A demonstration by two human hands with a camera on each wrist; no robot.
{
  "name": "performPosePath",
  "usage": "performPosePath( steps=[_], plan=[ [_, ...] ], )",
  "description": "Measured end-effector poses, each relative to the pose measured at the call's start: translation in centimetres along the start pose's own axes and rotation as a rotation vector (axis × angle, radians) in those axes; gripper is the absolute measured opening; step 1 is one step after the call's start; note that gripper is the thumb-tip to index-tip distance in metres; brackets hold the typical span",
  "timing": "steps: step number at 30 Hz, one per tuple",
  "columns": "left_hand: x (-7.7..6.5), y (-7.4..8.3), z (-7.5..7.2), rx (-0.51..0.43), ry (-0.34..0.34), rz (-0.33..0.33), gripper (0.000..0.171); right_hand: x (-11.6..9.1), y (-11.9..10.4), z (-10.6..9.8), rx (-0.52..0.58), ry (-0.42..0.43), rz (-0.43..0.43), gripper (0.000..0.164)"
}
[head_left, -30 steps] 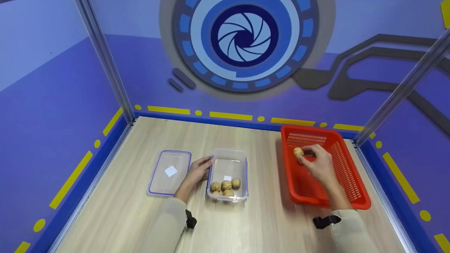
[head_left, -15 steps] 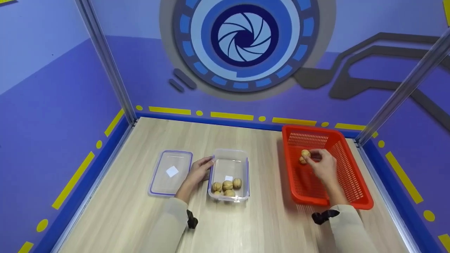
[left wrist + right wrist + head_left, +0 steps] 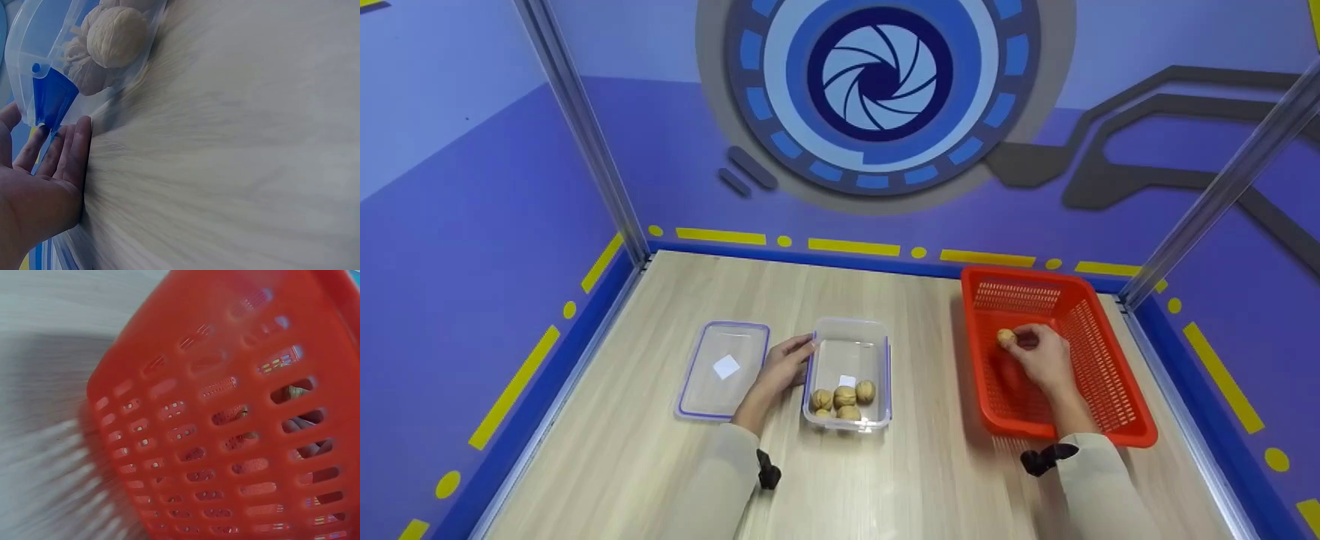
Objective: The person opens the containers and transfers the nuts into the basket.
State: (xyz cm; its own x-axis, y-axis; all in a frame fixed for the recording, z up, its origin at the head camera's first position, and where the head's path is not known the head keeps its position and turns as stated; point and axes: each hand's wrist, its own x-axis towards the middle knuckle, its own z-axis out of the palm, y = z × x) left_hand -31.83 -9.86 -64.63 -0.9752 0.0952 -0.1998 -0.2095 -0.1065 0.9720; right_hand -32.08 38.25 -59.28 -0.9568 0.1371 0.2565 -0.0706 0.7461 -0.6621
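In the head view my right hand [image 3: 1044,358] is inside the red basket [image 3: 988,420], pinching a walnut [image 3: 1005,337] between thumb and fingertips. The right wrist view looks from outside through the slotted basket wall [image 3: 185,399], which hides most of that hand. My left hand [image 3: 781,367] touches the left side of a clear plastic food container [image 3: 847,322], its fingers extended by the blue latch [image 3: 53,98]. Several walnuts [image 3: 846,396] lie gathered at the container's near end, around a small white label.
A clear lid [image 3: 703,375] with a blue seal and a white label lies on the wooden table [image 3: 930,465], left of the container. Printed blue-purple panels and metal posts [image 3: 585,120] border the table at the back and sides.
My right hand has shifted slightly right and nearer to me within the basket. A second walnut glimpsed below the fingers half a second ago no longer shows. The left hand stays put.
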Motion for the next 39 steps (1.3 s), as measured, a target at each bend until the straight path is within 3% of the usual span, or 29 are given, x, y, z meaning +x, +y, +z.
performPosePath(
  steps=[8,17,24,33,39],
  plan=[
    [0.0,0.1,0.1,-0.036,-0.009,-0.005,0.050,-0.1,-0.1,-0.1,0.004,-0.016,0.027,0.038],
    [0.0,-0.1,0.1,-0.003,0.014,0.005,0.051,-0.3,0.0,-0.4,0.036,-0.044,0.070,0.041],
    [-0.1,0.0,0.1,0.006,0.012,0.005,0.051,-0.4,-1.1,-0.5,0.052,0.001,0.019,0.039],
    [-0.1,-0.1,0.2,-0.014,-0.008,0.015,0.052,-1.3,-6.3,0.4,0.164,0.033,-0.151,0.038],
    [0.0,-0.1,0.2,0.010,0.016,0.011,0.052,-2.5,-10.8,2.4,0.170,-0.058,-0.290,0.039]
  ],
)
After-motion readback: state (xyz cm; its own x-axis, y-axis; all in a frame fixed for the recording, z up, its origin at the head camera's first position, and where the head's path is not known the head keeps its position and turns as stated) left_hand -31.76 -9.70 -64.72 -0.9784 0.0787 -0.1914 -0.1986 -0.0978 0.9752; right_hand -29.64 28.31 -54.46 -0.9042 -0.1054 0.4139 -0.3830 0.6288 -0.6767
